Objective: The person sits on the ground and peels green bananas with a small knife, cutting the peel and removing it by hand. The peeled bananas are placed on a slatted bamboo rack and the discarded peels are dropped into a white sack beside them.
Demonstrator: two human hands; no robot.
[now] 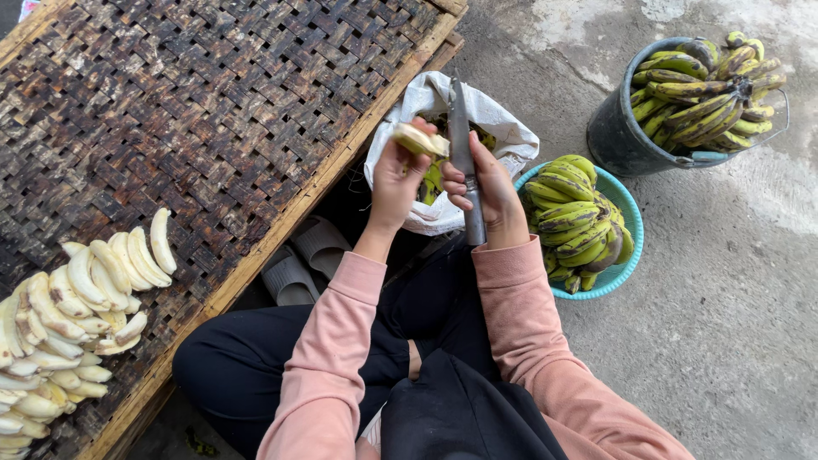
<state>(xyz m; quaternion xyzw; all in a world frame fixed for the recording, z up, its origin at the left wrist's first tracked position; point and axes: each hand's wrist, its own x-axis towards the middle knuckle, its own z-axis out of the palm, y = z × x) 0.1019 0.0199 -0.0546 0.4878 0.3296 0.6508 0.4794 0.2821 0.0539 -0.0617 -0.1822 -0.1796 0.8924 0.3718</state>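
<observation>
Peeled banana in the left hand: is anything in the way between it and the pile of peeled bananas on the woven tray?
Nothing visible blocks it. The left hand holds the peeled banana above the white sack; between it and the pile of peeled bananas lies only bare woven tray. The knife is in the right hand, on the other side.

Woven tray (213,102) bare ahead-left; white sack (503,128), teal basin (626,204), dark bucket (618,128) crowd right.

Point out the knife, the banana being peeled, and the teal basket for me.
knife (461,140), head view, on the blade above the right hand.
banana (417,139), head view, on its peeled flesh.
teal basket (629,207), head view, on its right rim.
</observation>
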